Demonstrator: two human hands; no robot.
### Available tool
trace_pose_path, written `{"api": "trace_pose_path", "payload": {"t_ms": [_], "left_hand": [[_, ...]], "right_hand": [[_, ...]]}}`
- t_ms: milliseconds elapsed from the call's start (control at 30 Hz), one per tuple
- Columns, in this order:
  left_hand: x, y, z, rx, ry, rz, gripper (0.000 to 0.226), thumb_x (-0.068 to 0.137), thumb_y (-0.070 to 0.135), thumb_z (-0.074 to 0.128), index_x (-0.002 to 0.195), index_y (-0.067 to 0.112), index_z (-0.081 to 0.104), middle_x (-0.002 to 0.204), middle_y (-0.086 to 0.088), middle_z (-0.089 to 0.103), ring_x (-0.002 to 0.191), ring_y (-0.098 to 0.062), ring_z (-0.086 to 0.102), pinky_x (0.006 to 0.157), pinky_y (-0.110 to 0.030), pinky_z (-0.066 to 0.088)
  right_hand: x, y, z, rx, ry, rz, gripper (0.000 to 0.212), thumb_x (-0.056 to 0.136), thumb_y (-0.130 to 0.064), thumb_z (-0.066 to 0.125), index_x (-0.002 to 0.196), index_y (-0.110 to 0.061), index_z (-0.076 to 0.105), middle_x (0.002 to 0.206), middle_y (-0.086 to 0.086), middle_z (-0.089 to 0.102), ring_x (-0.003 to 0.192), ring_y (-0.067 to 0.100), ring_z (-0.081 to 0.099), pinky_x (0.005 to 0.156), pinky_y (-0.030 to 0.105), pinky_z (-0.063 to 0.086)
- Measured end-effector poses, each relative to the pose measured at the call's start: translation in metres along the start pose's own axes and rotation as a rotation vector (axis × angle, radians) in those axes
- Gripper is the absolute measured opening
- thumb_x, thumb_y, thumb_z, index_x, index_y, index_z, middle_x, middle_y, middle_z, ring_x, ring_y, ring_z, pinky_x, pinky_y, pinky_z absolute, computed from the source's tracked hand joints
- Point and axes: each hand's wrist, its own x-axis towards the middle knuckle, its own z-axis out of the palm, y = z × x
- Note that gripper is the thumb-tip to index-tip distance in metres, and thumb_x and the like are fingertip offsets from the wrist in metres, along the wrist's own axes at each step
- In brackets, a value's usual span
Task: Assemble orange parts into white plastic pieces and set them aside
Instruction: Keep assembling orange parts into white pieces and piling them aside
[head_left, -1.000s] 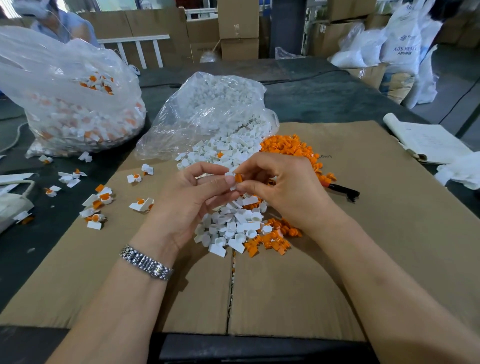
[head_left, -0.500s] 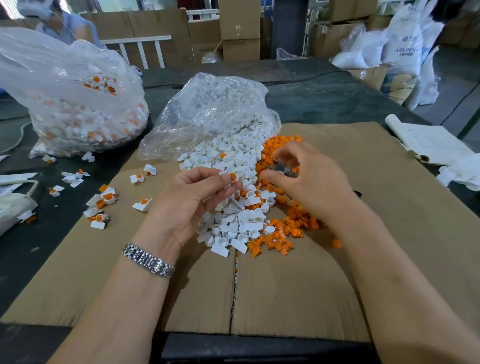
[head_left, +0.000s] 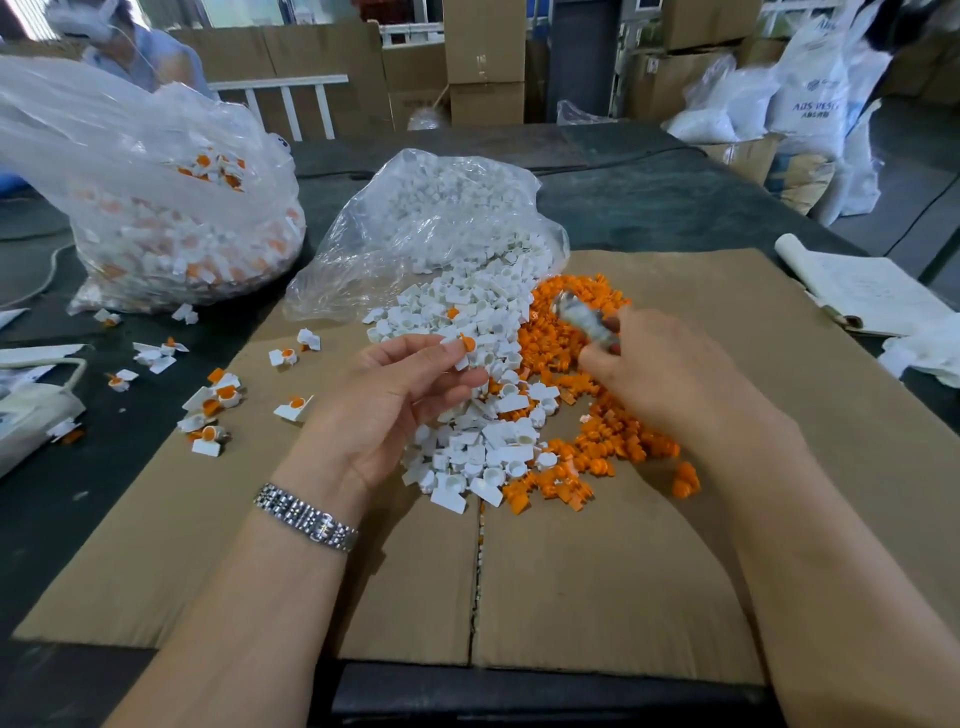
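Observation:
My left hand (head_left: 400, 395) pinches a white plastic piece with an orange part (head_left: 464, 346) in it, held above a heap of loose white pieces (head_left: 483, 415). To its right my right hand (head_left: 665, 374) grips a blurred metal tool (head_left: 584, 319) over the pile of orange parts (head_left: 587, 353). Both heaps lie on a cardboard sheet (head_left: 597, 571). Several assembled white-and-orange pieces (head_left: 213, 410) lie scattered at the sheet's left edge.
An open clear bag of white pieces (head_left: 441, 223) spills onto the cardboard. A larger bag of assembled pieces (head_left: 171, 208) stands at the back left. Papers (head_left: 862, 286) lie at the right. A person sits at the far left behind the table (head_left: 649, 197).
My right hand left the left hand, moved right over the orange pile and now holds the metal tool up. The left hand keeps the piece with the orange part in it.

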Motion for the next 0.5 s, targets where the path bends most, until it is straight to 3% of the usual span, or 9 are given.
{"api": "trace_pose_path", "payload": {"t_ms": [100, 200, 267, 367, 500], "left_hand": [[-0.001, 0.001, 0.000, 0.000, -0.033, 0.032, 0.027, 0.076, 0.010, 0.078, 0.100, 0.002, 0.069, 0.091, -0.009, 0.079, 0.079, -0.021, 0.078, 0.056, -0.018, 0.058], [-0.002, 0.002, -0.002, -0.007, -0.042, 0.054, 0.022, 0.076, 0.011, 0.078, 0.096, 0.004, 0.072, 0.090, -0.006, 0.078, 0.075, -0.018, 0.077, 0.053, -0.017, 0.055], [-0.003, 0.003, -0.002, -0.014, -0.045, 0.072, 0.017, 0.074, 0.012, 0.080, 0.090, 0.007, 0.074, 0.087, -0.005, 0.078, 0.073, -0.017, 0.076, 0.052, -0.017, 0.053], [-0.004, 0.004, -0.001, -0.026, -0.040, 0.086, 0.019, 0.074, 0.012, 0.080, 0.091, 0.008, 0.073, 0.085, -0.005, 0.077, 0.071, -0.016, 0.075, 0.052, -0.017, 0.053], [-0.004, 0.004, 0.000, -0.006, -0.011, 0.092, 0.023, 0.075, 0.010, 0.079, 0.095, 0.004, 0.070, 0.086, -0.009, 0.077, 0.069, -0.016, 0.075, 0.053, -0.017, 0.054]], "right_hand": [[-0.006, -0.008, -0.024, 0.264, -0.055, -0.007, 0.021, 0.097, -0.025, 0.053, 0.080, -0.013, 0.058, 0.067, 0.007, 0.062, 0.055, 0.018, 0.058, 0.050, 0.031, 0.044], [-0.014, -0.022, -0.037, 0.477, -0.396, -0.039, 0.021, 0.100, -0.021, 0.054, 0.087, -0.008, 0.064, 0.078, 0.011, 0.074, 0.068, 0.023, 0.073, 0.066, 0.035, 0.061], [-0.018, -0.031, -0.034, 0.505, -0.532, -0.072, 0.020, 0.101, -0.022, 0.055, 0.090, -0.007, 0.062, 0.084, 0.013, 0.074, 0.079, 0.025, 0.075, 0.077, 0.042, 0.063], [-0.020, -0.042, -0.027, 0.480, -0.542, -0.109, 0.021, 0.102, -0.025, 0.054, 0.091, -0.008, 0.058, 0.086, 0.010, 0.070, 0.078, 0.020, 0.075, 0.079, 0.045, 0.062], [-0.023, -0.046, -0.023, 0.411, -0.563, -0.157, 0.033, 0.102, -0.033, 0.051, 0.100, -0.001, 0.059, 0.083, 0.009, 0.076, 0.082, 0.027, 0.074, 0.084, 0.052, 0.059]]}}
